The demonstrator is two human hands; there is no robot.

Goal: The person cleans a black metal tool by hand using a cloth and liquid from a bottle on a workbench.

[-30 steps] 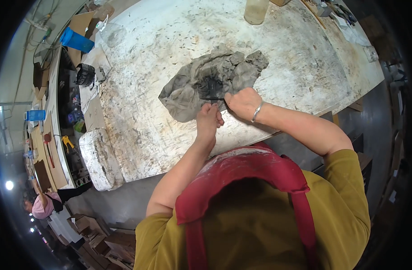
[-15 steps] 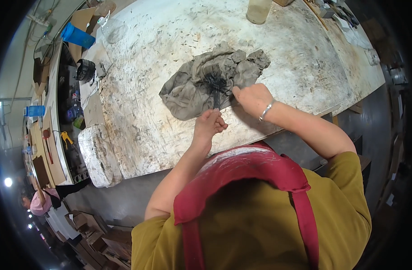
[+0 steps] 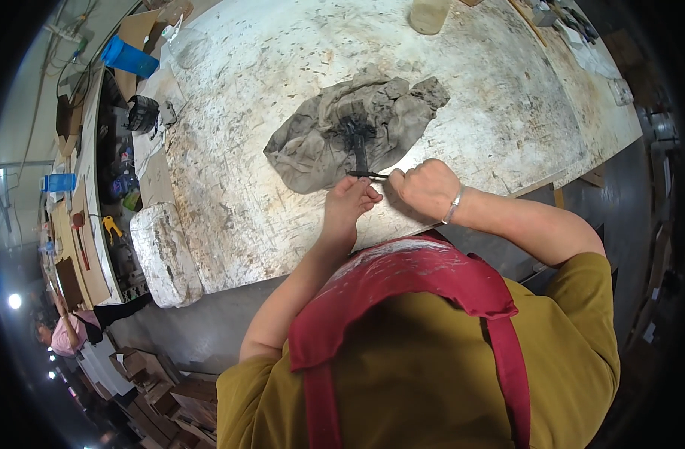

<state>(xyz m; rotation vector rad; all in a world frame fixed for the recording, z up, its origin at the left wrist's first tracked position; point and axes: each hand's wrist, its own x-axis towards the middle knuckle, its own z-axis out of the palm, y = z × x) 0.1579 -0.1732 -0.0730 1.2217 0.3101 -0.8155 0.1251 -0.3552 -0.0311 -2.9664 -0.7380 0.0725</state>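
The left hand (image 3: 348,206) pinches the near end of a black strip (image 3: 360,155), which lies over the grey cloth (image 3: 301,153) on the table (image 3: 234,161). Just to its right, apart from it, the right hand (image 3: 426,191) grips a thin tool (image 3: 372,175) across the strip. A jar (image 3: 429,16) stands on the far side; a white block (image 3: 165,254) sits at the near left.

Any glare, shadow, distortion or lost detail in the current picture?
Head view: fisheye distortion, blackened rim; head view: bright light glaring at far left; head view: soft shadow on the table by the right hand; head view: black piece on the grey cloth too dark for detail.
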